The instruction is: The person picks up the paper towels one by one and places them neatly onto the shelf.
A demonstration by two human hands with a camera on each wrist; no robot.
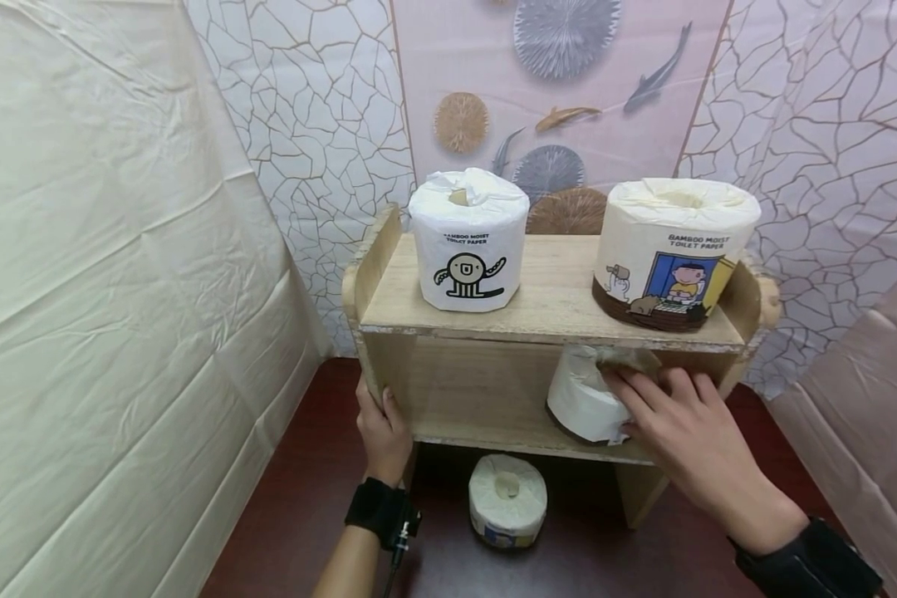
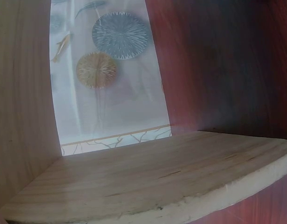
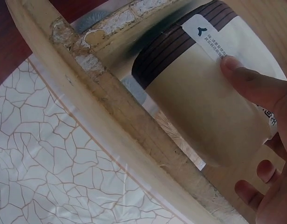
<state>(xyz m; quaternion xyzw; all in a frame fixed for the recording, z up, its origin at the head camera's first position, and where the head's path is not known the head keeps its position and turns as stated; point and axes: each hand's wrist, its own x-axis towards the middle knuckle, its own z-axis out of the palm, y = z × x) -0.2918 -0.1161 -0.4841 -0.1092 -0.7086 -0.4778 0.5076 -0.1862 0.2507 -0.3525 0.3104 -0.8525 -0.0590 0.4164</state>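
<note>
The right hand [image 1: 691, 432] pinches a white-wrapped toilet paper roll [image 1: 583, 407], its thumb against the side beside a printed label [image 3: 211, 39] and its fingertips at the top, by the core. The roll is within the lower level of a two-tier wooden shelf unit [image 1: 553, 320], near its right end. Left of this grip, the left hand [image 1: 384, 432] holds the front edge of the unit's left side panel. Directly above the grip stands a roll with a cartoon scene [image 1: 673, 249]; above and left, a roll with a striped cartoon figure [image 1: 469, 249]. Below and left, another toilet roll [image 1: 507, 502] stands on the dark reddish surface [image 1: 269, 540].
</note>
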